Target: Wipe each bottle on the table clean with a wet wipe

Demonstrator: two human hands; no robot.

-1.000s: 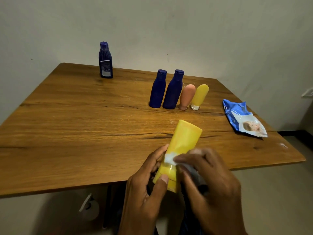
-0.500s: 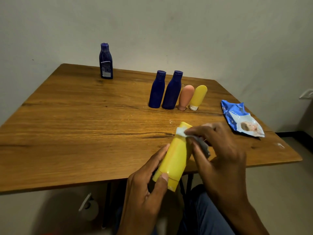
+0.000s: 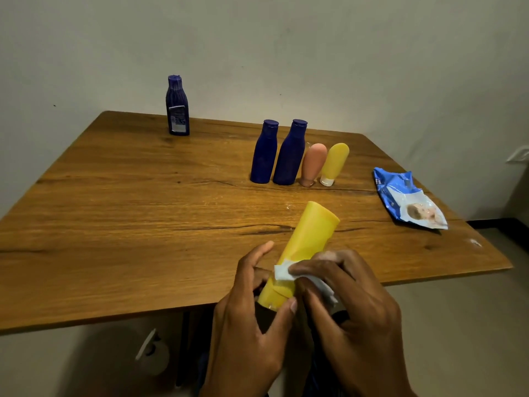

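Both the left hand (image 3: 252, 319) and the right hand (image 3: 352, 305) are bare, without rings, gloves or visible sleeves.

Held bottle: yellow bottle (image 3: 307, 245), tilted, above the table's near edge.
Wet wipe: white wet wipe (image 3: 289, 274), crumpled, pressed on the yellow bottle's lower part.
Row on table: 2 blue bottles (image 3: 264, 153) (image 3: 289, 154), peach tube (image 3: 312, 164), small yellow tube (image 3: 333, 163), upright, side by side.
Far left: 1 labelled blue bottle (image 3: 177, 107), upright, apart.
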